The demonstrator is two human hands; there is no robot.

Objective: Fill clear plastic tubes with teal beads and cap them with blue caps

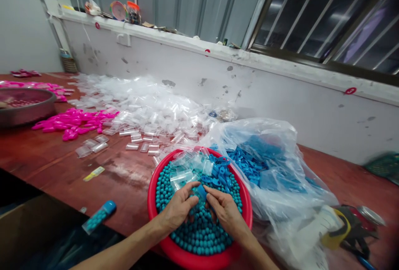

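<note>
My left hand and my right hand meet above a red basin of teal beads. Between their fingertips is a small blue cap, pinched from both sides. A clear piece seems to sit under it, mostly hidden by my fingers. Clear plastic tubes and blue plastic caps lie on the beads just beyond my hands. To the left, at the table's front edge, is a clear tube filled with teal beads and topped by a blue cap.
A large pile of clear tubes covers the back of the red table. Pink plastic parts and a grey basin are at left. A plastic bag with blue parts lies right, near a yellow-and-black object.
</note>
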